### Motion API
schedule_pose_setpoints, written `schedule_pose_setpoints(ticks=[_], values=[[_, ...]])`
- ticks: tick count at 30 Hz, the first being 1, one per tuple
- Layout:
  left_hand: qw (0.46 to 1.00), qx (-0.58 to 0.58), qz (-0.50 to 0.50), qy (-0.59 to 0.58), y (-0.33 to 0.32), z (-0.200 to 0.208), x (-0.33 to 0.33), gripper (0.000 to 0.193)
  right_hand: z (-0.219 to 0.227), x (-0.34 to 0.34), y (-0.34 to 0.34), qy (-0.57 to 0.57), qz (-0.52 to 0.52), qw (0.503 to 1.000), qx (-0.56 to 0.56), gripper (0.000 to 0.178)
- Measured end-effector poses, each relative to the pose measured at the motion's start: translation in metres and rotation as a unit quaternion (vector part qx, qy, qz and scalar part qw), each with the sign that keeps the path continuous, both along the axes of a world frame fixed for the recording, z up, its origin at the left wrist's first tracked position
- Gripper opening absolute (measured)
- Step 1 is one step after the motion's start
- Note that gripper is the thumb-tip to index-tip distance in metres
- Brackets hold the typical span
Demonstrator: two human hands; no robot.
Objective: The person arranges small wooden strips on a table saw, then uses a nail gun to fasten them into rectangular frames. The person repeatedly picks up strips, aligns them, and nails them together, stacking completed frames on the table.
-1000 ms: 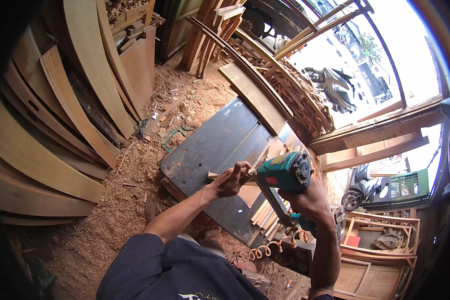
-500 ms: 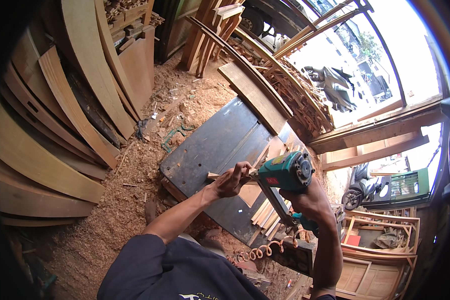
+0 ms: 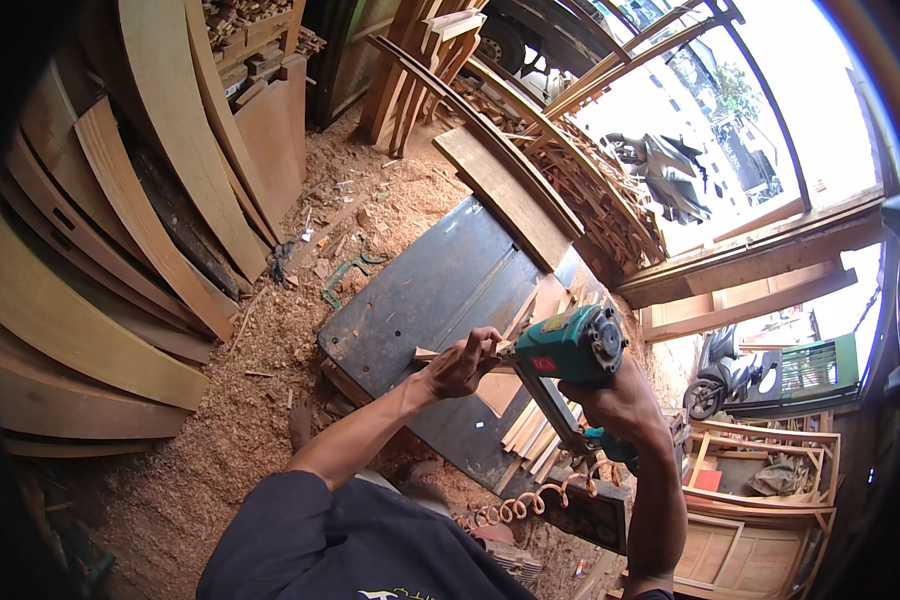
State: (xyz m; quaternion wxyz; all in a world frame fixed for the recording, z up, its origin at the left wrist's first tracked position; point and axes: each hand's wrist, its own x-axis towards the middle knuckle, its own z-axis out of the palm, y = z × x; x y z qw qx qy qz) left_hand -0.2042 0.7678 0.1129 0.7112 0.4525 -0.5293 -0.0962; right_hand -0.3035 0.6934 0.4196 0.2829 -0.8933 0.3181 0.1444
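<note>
My right hand (image 3: 618, 402) is wrapped around the handle of a teal pneumatic nail gun (image 3: 568, 345), held above a dark flat-topped work table (image 3: 395, 325). An orange coiled air hose (image 3: 515, 508) hangs below the tool. Close to the gun's nose, my left hand (image 3: 460, 366) is closed with its fingers pinched on a thin wooden strip (image 3: 426, 354), whose end pokes out past the hand. The gun's body and my fingers hide where nose and wood meet. Beneath the gun, several narrow wooden slats (image 3: 532, 438) lie on the table.
A wide plank (image 3: 510, 195) lies across the table's far end. Curved boards (image 3: 185, 130) lean along the left side. Wood shavings (image 3: 240, 430) cover the floor. Stacked offcuts (image 3: 600, 185) rise beyond the table, and wooden frames (image 3: 750, 545) stand at the lower right.
</note>
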Motion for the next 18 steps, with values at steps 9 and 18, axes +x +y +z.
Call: schedule_pose_setpoints(ticks=[9,18], values=[[1.0,0.001,0.011,0.007,-0.0013,0.0002,-0.0008,0.042,-0.0018,-0.002,-0.0023,-0.021,-0.004,1.0,0.002,0.027],[1.0,0.006,0.012,0.001,0.0062,0.0093,0.0031,0.04,0.0012,0.0033,-0.004,0.013,0.017,1.0,-0.013,0.026]])
